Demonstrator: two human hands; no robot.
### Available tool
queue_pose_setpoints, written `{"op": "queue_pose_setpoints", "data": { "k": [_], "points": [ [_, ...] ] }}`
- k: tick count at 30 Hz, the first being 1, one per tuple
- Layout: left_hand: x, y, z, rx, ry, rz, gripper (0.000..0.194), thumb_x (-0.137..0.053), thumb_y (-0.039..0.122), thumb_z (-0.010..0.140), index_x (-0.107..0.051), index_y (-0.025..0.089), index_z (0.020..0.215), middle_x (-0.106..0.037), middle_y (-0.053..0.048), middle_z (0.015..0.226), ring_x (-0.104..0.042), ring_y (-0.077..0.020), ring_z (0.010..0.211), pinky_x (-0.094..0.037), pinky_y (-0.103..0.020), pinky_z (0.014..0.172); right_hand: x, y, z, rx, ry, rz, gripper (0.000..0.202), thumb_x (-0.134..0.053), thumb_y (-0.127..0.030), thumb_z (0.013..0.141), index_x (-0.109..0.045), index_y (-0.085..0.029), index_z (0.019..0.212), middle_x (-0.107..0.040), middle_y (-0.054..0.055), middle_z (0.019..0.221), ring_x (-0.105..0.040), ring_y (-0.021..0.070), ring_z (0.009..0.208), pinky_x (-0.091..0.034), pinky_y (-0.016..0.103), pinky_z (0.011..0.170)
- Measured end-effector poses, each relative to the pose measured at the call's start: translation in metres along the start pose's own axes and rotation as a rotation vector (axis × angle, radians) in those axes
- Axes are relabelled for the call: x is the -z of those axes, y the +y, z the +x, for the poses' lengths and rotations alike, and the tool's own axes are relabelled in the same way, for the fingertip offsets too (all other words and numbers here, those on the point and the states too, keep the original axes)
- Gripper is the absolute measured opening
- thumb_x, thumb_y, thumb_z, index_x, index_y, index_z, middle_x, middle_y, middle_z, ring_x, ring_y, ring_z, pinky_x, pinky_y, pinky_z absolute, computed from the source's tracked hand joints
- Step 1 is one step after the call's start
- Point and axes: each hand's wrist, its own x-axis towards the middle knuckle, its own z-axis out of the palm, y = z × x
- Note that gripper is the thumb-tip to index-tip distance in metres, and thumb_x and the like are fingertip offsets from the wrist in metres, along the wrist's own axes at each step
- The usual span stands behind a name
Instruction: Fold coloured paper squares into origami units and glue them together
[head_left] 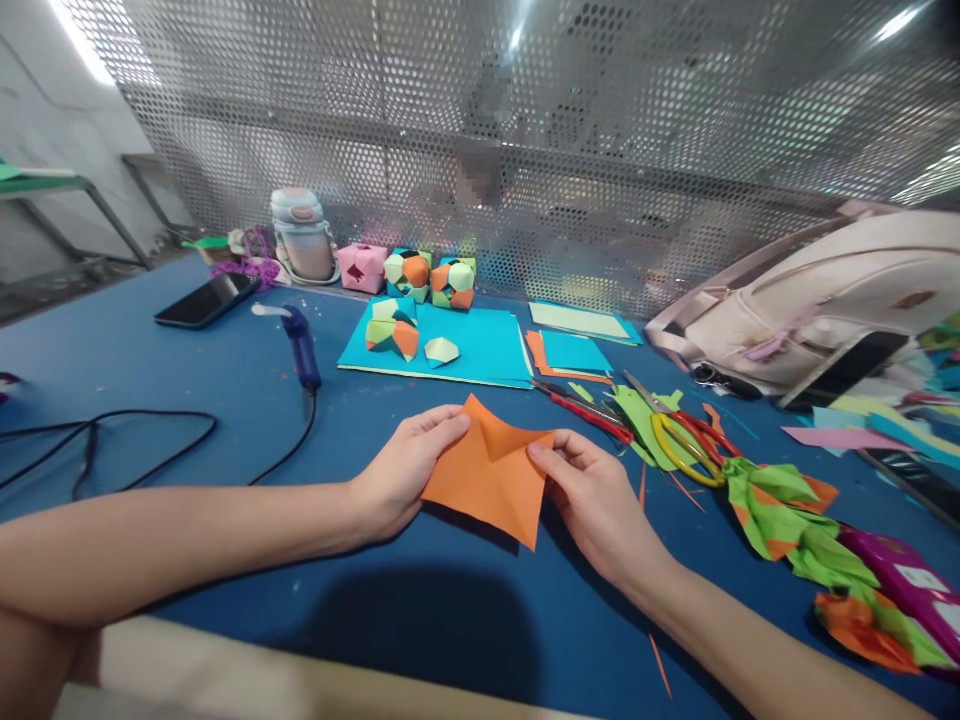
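An orange square of paper (487,480) with creases across it is held up just over the blue table, between both hands. My left hand (412,460) pinches its upper left side, thumb on top. On the opposite side, my right hand (589,490) grips the upper right corner between thumb and fingers. Behind the paper lie large blue sheets (480,345), bearing a partly built folded-paper piece (392,330) in green, orange and cream and a small cream folded unit (442,351).
Red-handled scissors (592,410) and yellow-handled scissors (686,450) lie right among green scraps. A glue gun (301,345) stands left, its cable trailing. Blue and orange squares (576,352), a bottle (304,235), a phone (206,300), folded-paper cubes (363,268) and a backpack (825,290) sit farther back.
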Motion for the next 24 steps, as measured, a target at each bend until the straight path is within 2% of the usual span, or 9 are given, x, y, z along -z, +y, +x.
{"op": "queue_pose_setpoints", "data": {
  "k": [12, 20, 24],
  "points": [
    [0.0024, -0.0031, -0.0005, -0.007, -0.028, 0.053, 0.021, -0.066, 0.032, 0.074, -0.066, 0.018, 0.090, -0.068, 0.000, 0.080, -0.061, -0.0140, 0.073, -0.044, -0.023, 0.068, 0.0001, -0.0030, -0.0028, 0.045, 0.001, -0.145, 0.022, -0.066, -0.040, 0.072, -0.058, -0.019, 0.074, -0.053, -0.003, 0.061, -0.045, 0.0095, 0.051, -0.036, 0.023, 0.048],
    [0.0029, -0.0051, 0.0012, 0.024, -0.037, 0.082, 0.023, -0.064, 0.033, 0.075, -0.065, 0.019, 0.093, -0.068, -0.002, 0.084, -0.061, -0.0159, 0.077, -0.044, -0.025, 0.070, 0.0011, -0.0034, -0.0038, 0.096, 0.007, -0.206, 0.020, -0.065, -0.039, 0.074, -0.060, -0.020, 0.077, -0.056, 0.000, 0.069, -0.048, 0.0119, 0.059, -0.039, 0.024, 0.052],
    [0.0015, -0.0050, 0.0007, 0.034, -0.034, 0.116, 0.023, -0.066, 0.028, 0.072, -0.064, 0.019, 0.093, -0.067, -0.002, 0.083, -0.061, -0.0170, 0.076, -0.044, -0.027, 0.069, 0.0018, -0.0030, -0.0041, 0.103, 0.013, -0.218, 0.021, -0.065, -0.040, 0.074, -0.060, -0.020, 0.078, -0.059, 0.001, 0.073, -0.052, 0.0140, 0.065, -0.042, 0.025, 0.056]
  ]
}}
